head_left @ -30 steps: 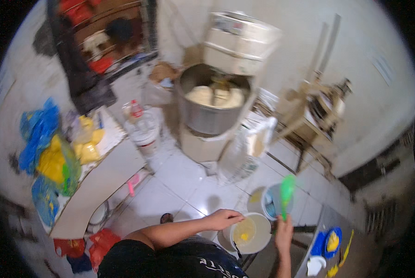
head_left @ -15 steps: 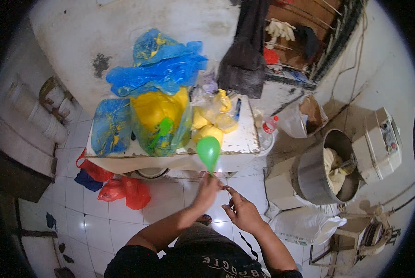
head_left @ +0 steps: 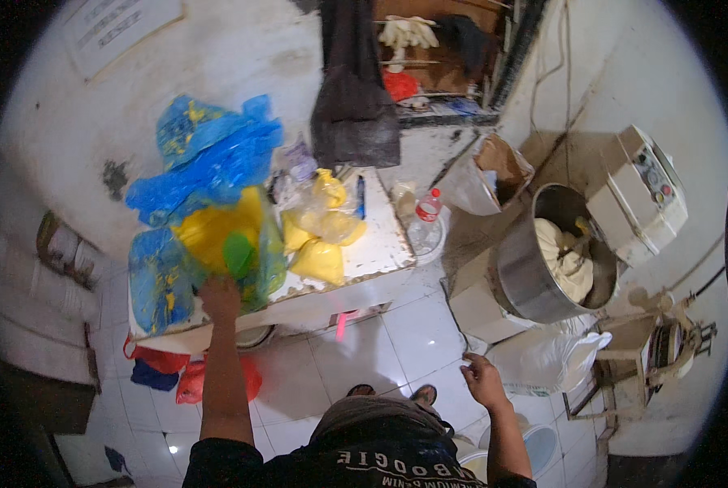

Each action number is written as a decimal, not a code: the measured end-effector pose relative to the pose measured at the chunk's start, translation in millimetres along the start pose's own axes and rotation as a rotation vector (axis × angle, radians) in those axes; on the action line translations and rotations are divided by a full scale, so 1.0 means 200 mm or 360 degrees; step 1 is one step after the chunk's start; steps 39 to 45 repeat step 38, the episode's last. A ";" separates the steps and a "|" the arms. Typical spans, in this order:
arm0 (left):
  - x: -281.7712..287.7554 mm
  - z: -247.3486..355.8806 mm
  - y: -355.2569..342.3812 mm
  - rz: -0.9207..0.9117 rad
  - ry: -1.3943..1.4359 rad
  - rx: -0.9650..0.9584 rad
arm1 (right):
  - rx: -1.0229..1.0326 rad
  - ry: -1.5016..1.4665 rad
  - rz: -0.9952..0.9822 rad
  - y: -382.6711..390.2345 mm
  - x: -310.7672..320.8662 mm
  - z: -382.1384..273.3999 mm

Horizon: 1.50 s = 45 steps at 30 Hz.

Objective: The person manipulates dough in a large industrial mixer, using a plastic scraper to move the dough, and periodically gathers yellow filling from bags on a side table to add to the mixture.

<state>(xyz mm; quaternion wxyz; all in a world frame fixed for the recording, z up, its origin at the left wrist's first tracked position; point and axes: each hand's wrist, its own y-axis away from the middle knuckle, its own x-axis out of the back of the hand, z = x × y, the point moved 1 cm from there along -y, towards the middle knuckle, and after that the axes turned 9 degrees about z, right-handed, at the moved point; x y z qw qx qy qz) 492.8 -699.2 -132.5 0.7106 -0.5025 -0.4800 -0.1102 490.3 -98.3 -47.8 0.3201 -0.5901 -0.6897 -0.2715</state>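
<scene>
My left hand (head_left: 219, 298) reaches forward to the front of the work table (head_left: 373, 268), at the clear bag holding a yellow mass (head_left: 221, 232). Its fingers close around the narrow end of a green rounded spoon-like tool (head_left: 238, 255), whose wide end overlaps the yellow. The grip itself is partly hidden. Out to the right, over the floor, my right hand (head_left: 484, 381) holds nothing, its fingers loosely bent and apart. Smaller yellow bags (head_left: 318, 259) sit right of the large one. Blue plastic sheets (head_left: 205, 159), smeared yellow, lie behind it, with another (head_left: 160, 272) at its left.
A metal mixer bowl (head_left: 534, 264) with pale dough stands at the right, beside a white sack (head_left: 547, 362). A bottle with a red cap (head_left: 427, 210) stands by the table's right end. Red plastic bags (head_left: 246, 378) lie on the floor; a dark apron (head_left: 354, 122) hangs behind.
My left hand has moved from beside my right hand, in front of the table, forward and left to the large yellow bag. My right hand has moved away to the right.
</scene>
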 end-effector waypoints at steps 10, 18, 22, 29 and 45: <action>0.65 1.17 -0.06 -0.0082 0.1165 0.0001 | -0.0722 -0.0047 0.0535 0.22 0.48 0.66; 0.84 2.33 0.24 -0.1403 0.1866 -0.0478 | -0.0666 -0.0120 0.0688 0.05 0.90 0.93; 0.97 2.63 0.29 -0.1634 0.1799 -0.0708 | -0.0630 -0.0125 0.0706 -0.16 1.08 1.02; 0.75 2.75 0.17 -0.1657 0.1734 -0.0651 | -0.0494 -0.0003 0.0864 -0.71 1.16 1.13; 0.31 2.88 -0.21 -0.1859 0.1706 -0.0497 | -0.0640 0.0535 0.0184 -1.51 0.85 1.28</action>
